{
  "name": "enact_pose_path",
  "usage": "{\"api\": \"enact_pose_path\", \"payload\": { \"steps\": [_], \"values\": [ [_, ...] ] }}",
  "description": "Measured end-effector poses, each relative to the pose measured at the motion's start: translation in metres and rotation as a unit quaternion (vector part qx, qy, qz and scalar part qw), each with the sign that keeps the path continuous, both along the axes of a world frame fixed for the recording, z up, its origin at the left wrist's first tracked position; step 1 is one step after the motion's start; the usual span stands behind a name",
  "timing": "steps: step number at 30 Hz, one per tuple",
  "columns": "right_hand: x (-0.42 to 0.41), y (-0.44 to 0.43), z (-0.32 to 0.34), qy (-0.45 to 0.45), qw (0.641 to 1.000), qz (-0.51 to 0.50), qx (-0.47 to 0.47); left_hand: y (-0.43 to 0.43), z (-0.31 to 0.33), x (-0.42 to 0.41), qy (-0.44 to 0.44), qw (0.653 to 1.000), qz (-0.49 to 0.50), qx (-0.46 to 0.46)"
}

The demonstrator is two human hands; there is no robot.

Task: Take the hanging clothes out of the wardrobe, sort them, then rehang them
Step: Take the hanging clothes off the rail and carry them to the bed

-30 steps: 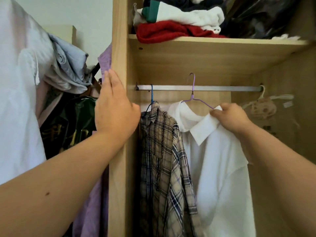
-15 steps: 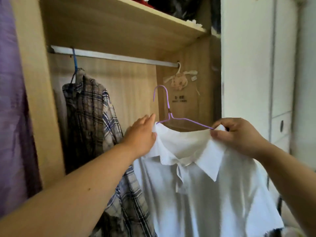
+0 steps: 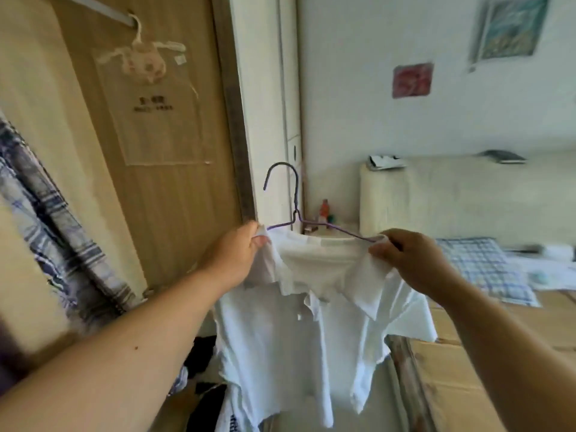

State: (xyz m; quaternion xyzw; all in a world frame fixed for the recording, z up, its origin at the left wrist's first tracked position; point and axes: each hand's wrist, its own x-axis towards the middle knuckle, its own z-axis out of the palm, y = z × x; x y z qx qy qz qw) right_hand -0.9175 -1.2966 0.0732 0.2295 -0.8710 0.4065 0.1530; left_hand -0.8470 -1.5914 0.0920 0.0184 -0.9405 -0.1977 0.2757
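A white collared shirt [image 3: 314, 322] hangs on a purple wire hanger [image 3: 296, 210], held in the air outside the wardrobe. My left hand [image 3: 233, 254] pinches the shirt's left shoulder at the hanger's end. My right hand [image 3: 408, 257] grips the right shoulder and the hanger's other end. A plaid shirt [image 3: 46, 219] still hangs inside the wardrobe at the far left, partly cut off by the frame edge.
The wardrobe's wooden side wall [image 3: 174, 198] carries a small hanging sachet [image 3: 143, 60]. A bed [image 3: 486, 353] with a checked pillow [image 3: 486, 263] lies to the right. Dark clothes [image 3: 205, 397] lie low near the wardrobe. A red bottle [image 3: 324, 210] stands behind the hanger.
The white shirt came off the rail and moved right, out of the wardrobe. My left hand left the wardrobe's edge and took the shirt's left shoulder. The view swung right toward the bed.
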Motion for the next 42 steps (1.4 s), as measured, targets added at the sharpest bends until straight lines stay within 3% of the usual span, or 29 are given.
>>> {"api": "enact_pose_path", "payload": {
  "steps": [4, 12, 18, 24, 29, 33, 42],
  "values": [
    [0.095, 0.039, -0.064, -0.072, 0.99, -0.098, -0.074, 0.022, -0.049, 0.024, -0.058, 0.995, -0.076, -0.017],
    [0.251, 0.146, -0.139, -0.209, 0.939, -0.263, -0.077, 0.148, -0.129, 0.067, -0.188, 0.949, -0.252, -0.023],
    [0.353, 0.247, -0.164, -0.312, 0.875, -0.357, -0.103, 0.281, -0.176, 0.098, -0.239, 0.891, -0.38, -0.069],
    [0.439, 0.347, -0.19, -0.346, 0.795, -0.442, -0.229, 0.432, -0.205, 0.128, -0.281, 0.822, -0.483, -0.115],
    [0.453, 0.428, -0.225, -0.36, 0.759, -0.487, -0.239, 0.539, -0.237, 0.133, -0.315, 0.8, -0.49, -0.145],
    [0.435, 0.476, -0.27, -0.406, 0.742, -0.504, -0.176, 0.599, -0.275, 0.126, -0.365, 0.788, -0.456, -0.196],
    [0.382, 0.528, -0.37, -0.486, 0.716, -0.494, -0.083, 0.652, -0.364, 0.101, -0.454, 0.747, -0.387, -0.294]
  ]
}}
